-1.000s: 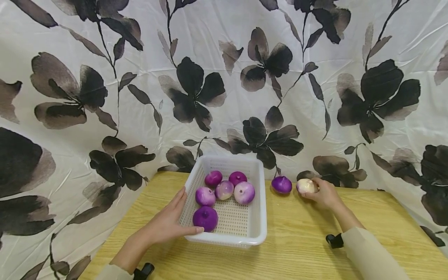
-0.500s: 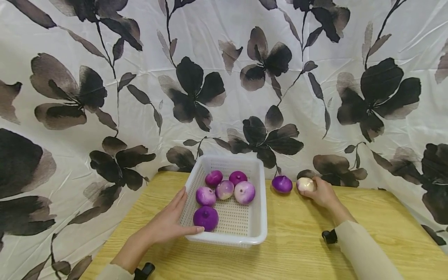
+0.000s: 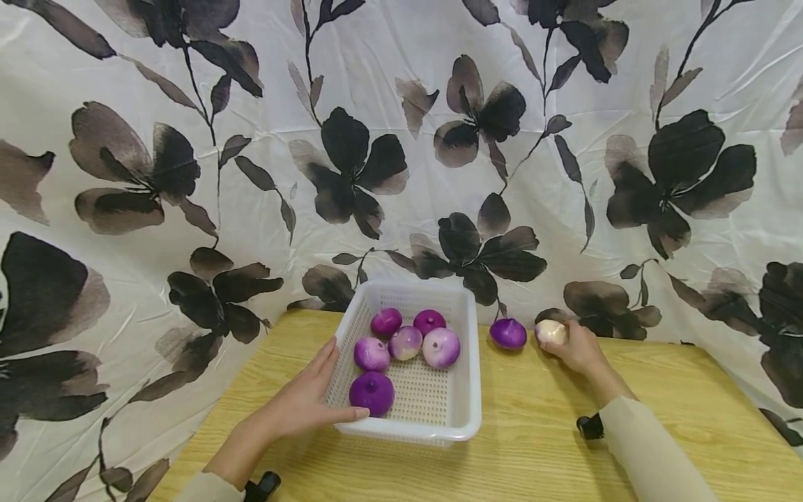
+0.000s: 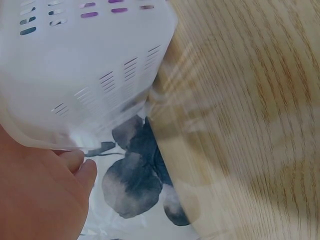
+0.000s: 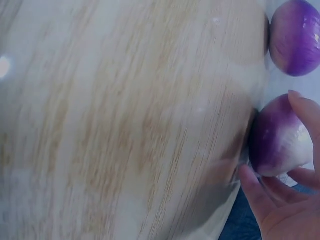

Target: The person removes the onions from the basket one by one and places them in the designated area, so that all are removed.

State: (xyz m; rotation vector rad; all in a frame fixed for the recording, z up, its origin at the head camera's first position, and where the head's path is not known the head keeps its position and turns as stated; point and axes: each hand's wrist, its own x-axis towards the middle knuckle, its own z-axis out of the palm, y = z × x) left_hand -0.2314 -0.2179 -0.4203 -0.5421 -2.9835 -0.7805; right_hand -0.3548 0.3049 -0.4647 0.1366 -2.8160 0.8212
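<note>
A pale onion [image 3: 551, 331] sits on the table [image 3: 539, 446] right of centre in the frame, near the far edge. The right hand [image 3: 580, 348] cups it, fingers curled around it; it does not appear lifted yet. Just to its left lies a purple onion [image 3: 507, 333], loose on the wood. Further left, at centre, a white basket [image 3: 464, 411] holds five onions [image 3: 408, 345]. The left hand [image 3: 301, 404] rests flat against the basket's left wall, fingers straight, thumb along the near rim. Judging by this, five onions are in and two remain outside. Floral cloth [image 3: 351, 160] fills the background.
</note>
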